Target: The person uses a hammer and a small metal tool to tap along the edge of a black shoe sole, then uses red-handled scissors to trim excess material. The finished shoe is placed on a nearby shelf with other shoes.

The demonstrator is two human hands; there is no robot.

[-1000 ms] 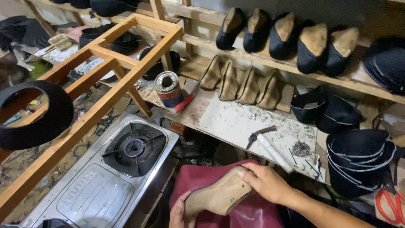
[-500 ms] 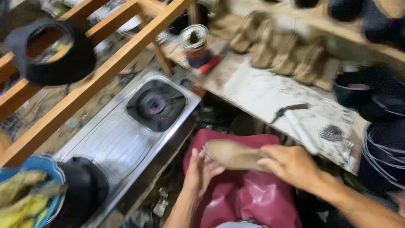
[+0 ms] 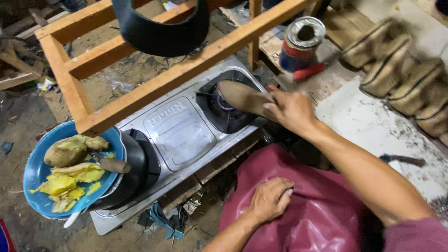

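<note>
Over stove burner [image 3: 223, 103]: tan sole [image 3: 242, 97] in right hand [image 3: 291, 111], prob. gripped.

Both of the person's arms are bare from wrist to well past the elbow — no watch, ring, band or glove shows on the left hand [image 3: 270, 199] or the right hand [image 3: 291, 111]. At the lower right corner the right arm ends in the edge of a dull maroon sleeve [image 3: 415, 235], soft cloth pushed up or cut short. The nails look short and plain — the fingers carry no visible tape or covering.
</note>
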